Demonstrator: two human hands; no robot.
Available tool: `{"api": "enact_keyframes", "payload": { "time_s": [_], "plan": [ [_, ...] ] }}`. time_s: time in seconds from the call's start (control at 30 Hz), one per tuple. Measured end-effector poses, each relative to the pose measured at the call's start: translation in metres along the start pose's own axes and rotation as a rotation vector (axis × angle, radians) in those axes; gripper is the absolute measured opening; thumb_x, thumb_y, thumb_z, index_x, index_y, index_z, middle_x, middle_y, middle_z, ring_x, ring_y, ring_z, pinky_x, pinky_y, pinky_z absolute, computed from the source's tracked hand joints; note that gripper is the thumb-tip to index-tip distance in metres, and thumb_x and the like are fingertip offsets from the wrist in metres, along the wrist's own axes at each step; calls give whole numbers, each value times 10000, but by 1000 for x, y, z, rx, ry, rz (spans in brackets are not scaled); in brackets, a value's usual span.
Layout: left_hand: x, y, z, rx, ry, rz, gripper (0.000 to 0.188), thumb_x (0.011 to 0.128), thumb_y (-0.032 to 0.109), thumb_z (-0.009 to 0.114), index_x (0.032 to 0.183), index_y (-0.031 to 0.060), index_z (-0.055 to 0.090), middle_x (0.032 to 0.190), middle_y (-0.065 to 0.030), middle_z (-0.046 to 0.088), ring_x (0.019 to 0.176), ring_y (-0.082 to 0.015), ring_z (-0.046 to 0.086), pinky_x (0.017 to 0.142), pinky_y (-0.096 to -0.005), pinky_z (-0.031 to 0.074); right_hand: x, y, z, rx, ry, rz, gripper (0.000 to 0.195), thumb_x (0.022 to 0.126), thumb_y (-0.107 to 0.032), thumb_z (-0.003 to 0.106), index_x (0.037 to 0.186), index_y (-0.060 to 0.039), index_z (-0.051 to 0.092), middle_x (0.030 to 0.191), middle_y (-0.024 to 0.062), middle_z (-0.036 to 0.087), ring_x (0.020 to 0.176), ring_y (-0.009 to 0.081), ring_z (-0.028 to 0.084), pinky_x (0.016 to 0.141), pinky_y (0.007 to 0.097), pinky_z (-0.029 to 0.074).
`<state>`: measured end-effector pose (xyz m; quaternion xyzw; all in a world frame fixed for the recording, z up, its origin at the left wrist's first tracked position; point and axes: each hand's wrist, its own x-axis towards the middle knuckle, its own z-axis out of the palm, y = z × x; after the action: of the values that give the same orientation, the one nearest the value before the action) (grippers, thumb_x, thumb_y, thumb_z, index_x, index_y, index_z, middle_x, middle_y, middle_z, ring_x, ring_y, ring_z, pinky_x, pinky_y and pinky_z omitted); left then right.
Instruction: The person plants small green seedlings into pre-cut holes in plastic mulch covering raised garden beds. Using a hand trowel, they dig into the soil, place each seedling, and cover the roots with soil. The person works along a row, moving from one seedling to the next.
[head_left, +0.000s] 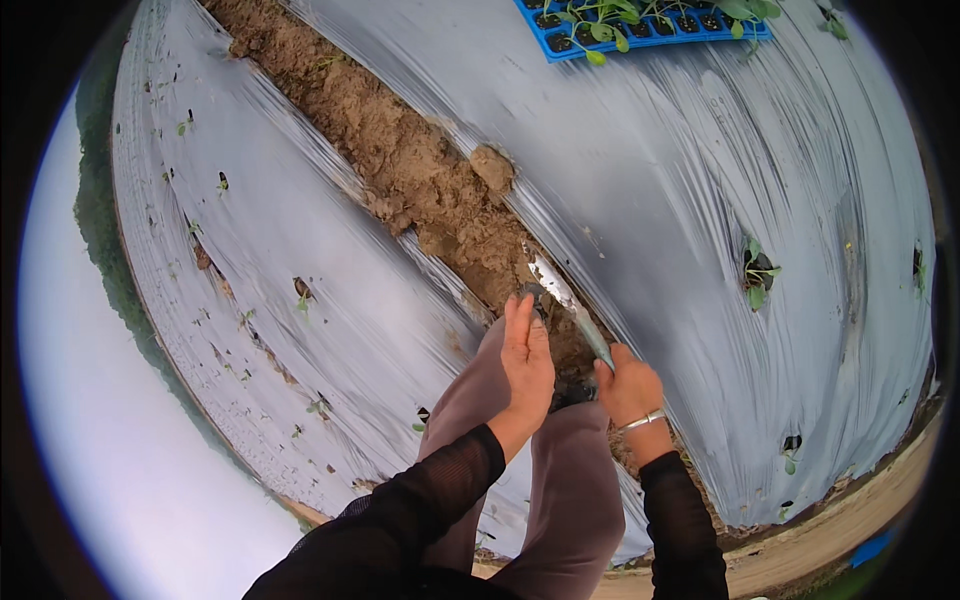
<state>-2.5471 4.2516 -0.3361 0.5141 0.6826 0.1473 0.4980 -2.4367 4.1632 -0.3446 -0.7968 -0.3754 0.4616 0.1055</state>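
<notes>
My right hand (631, 384), with a silver bangle at the wrist, grips the pale green handle of a hand trowel (553, 280). Its narrow metal blade is soil-stained and points up and left over the earth furrow (420, 169). My left hand (528, 364) is raised above my knee, fingers stretched out and nothing held in it. Both hands are over the furrow between two beds under silvery plastic mulch film (645, 202). On the right bed, a leafy seedling (757, 276) stands in a hole in the film.
A blue seedling tray (637, 46) with young plants lies on the right bed at the top. A soil clod (492, 169) sits at the furrow's edge. More seedlings (303, 300) stand in holes across the left bed. A dirt path (832, 536) runs past the bed ends.
</notes>
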Motion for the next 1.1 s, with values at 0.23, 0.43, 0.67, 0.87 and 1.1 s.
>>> {"api": "enact_keyframes", "payload": {
  "time_s": [0.23,0.43,0.67,0.87,1.1],
  "plan": [
    [21,5,-16,-22,32,178,392,915,129,445,1280,-16,435,1381,-212,355,1301,-307,326,1043,-353,268,61,-35,43,-194,-175,71,252,825,-276,583,867,-41,504,706,198,627,674,362,629,595,455,508],
    [30,11,-29,-148,39,160,375,911,100,458,1262,-33,453,1312,-193,457,1247,-277,411,1027,-338,296,96,-52,57,-207,-214,114,258,823,-280,576,880,-32,537,779,200,636,768,371,623,688,463,496],
    [31,5,-32,-282,-21,60,356,932,98,466,1271,-10,464,1256,-105,517,1136,-149,478,967,-278,360,123,-33,110,70,-207,8,262,809,-259,574,816,3,569,823,239,611,793,417,580,710,465,465],
    [42,2,-40,-226,-16,123,342,923,86,472,1249,-20,480,1266,-132,508,1161,-186,475,955,-294,377,111,0,132,335,-161,-123,265,804,-228,612,1005,-56,619,857,196,628,789,385,591,680,418,473],
    [45,21,-36,-108,-52,321,309,893,49,471,1181,-47,525,1211,-191,540,1148,-269,508,954,-325,386,101,0,106,580,-270,-193,300,814,-216,633,1068,-59,607,855,163,639,732,286,611,678,335,477]
  ]
}}
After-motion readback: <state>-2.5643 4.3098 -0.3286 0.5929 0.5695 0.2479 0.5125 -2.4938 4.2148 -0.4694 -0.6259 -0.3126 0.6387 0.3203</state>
